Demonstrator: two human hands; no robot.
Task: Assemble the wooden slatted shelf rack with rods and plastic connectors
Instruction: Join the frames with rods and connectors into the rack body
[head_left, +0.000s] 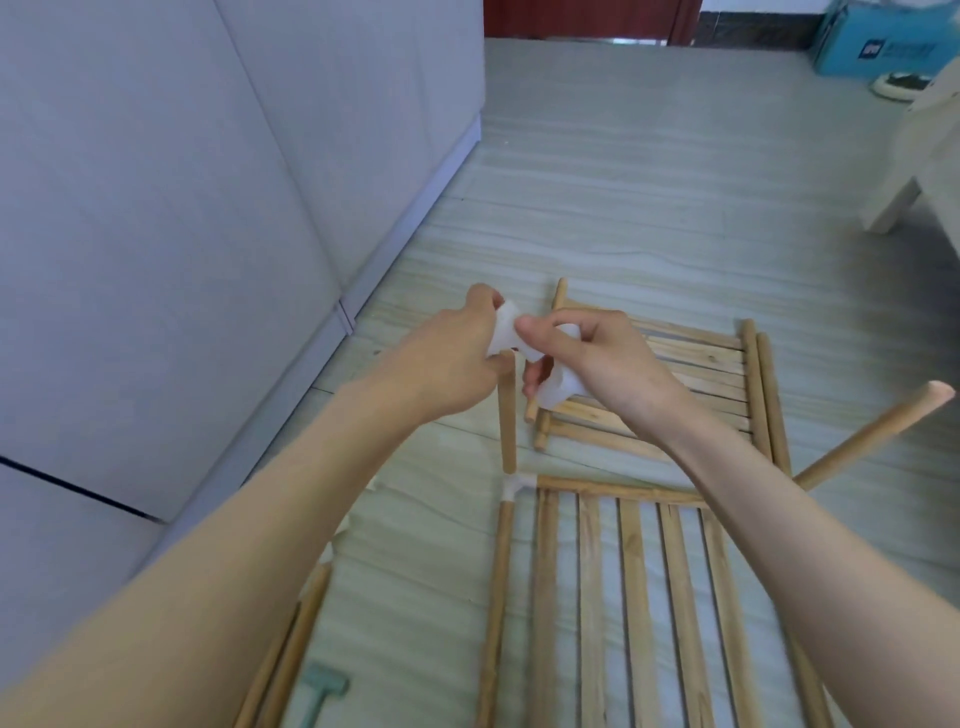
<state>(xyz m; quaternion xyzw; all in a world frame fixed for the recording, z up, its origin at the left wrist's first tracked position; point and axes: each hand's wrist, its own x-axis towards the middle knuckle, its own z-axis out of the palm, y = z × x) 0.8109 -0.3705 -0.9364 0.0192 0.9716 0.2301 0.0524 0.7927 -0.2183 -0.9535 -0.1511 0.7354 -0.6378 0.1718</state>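
At centre, my left hand (457, 358) and right hand (597, 364) each pinch a white plastic connector (506, 325) atop an upright rod (507, 415); slatted panels (639, 597) cover the pale striped floor (649, 171), grey cabinets (182, 208) at nine o'clock.

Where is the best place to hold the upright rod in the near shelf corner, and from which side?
Grip the upright rod around its bare middle, from the left. Its top sits at the white connector in both hands, its foot in the corner connector, and slats lie to the right.
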